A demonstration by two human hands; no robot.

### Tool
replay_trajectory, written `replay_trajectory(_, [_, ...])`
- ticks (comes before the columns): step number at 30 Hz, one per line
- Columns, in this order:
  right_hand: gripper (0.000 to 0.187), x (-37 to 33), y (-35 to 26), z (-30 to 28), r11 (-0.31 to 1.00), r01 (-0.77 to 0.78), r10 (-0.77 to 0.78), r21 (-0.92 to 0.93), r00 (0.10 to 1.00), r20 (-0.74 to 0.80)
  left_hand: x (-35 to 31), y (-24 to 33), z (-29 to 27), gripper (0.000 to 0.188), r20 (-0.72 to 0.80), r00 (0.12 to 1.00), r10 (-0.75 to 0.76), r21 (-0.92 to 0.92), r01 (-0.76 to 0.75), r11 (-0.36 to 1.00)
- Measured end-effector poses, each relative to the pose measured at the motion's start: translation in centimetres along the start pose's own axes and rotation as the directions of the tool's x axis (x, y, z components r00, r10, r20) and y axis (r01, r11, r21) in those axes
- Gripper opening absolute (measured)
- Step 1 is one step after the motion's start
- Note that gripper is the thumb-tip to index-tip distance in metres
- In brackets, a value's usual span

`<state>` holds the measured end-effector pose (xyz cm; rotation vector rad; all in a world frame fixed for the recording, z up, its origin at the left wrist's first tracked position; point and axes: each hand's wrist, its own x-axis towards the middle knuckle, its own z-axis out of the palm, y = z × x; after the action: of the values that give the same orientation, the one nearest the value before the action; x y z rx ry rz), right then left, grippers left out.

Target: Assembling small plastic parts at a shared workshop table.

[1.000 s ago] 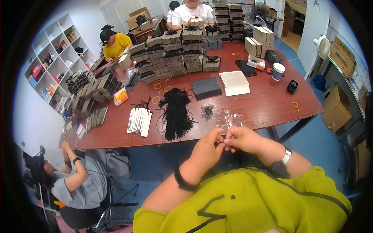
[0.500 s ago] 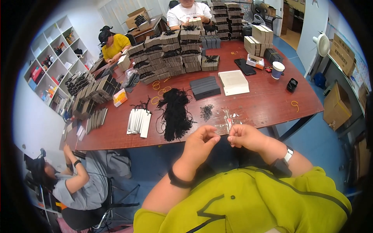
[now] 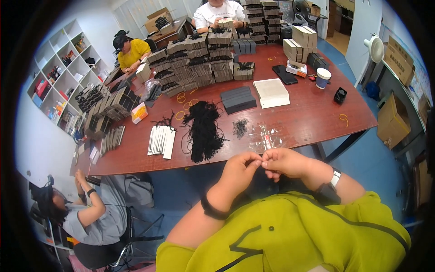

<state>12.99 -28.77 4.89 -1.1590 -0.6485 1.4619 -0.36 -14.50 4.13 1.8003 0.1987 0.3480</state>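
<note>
My left hand [image 3: 241,171] and my right hand [image 3: 284,162] meet fingertip to fingertip just off the table's near edge. Both are closed in a pinch, and whatever sits between the fingers is too small to make out. Just beyond them a clear plastic bag [image 3: 276,136] lies flat, with a small red-tipped thin item [image 3: 267,137] on it. To its left is a little heap of tiny dark pieces [image 3: 240,128]. Farther left spreads a big bundle of black cords [image 3: 202,136], and beside that a fan of white card strips [image 3: 161,140], some with black cords.
Dark grey blocks [image 3: 238,99] and a white box [image 3: 272,93] stand beyond the bag. Tall stacks of grey cards [image 3: 190,63] fill the far side. A phone [image 3: 284,75], paper cup [image 3: 322,78] and black container [image 3: 340,95] sit right. A co-worker [image 3: 90,208] sits at left; two more work farther back.
My hands have come together: the right has moved left and the left slightly right, so the fingertips now touch. The co-worker at the left has shifted their hands slightly.
</note>
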Motion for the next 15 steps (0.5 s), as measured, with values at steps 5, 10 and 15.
replay_trajectory(5, [0.011, 0.6, 0.5, 0.5, 0.996, 0.024, -0.012, 0.08, 0.99, -0.14, 0.7, -1.6, -0.6, 0.004, -0.12, 0.99, -0.079, -0.037, 0.075, 0.996])
replay_trajectory(10, [0.014, 0.8, 0.2, 2.0, 0.963, 0.125, -0.214, -0.237, 0.892, -0.399, 0.7, -1.8, -0.4, 0.004, -0.15, 0.983, -0.104, -0.177, 0.077, 0.981])
replay_trajectory(15, [0.015, 1.0, 1.4, 0.8, 0.974, 0.16, -0.213, -0.162, 0.892, -0.398, 0.8, -2.1, -0.8, 0.005, -0.162, 0.978, -0.131, -0.159, 0.105, 0.982])
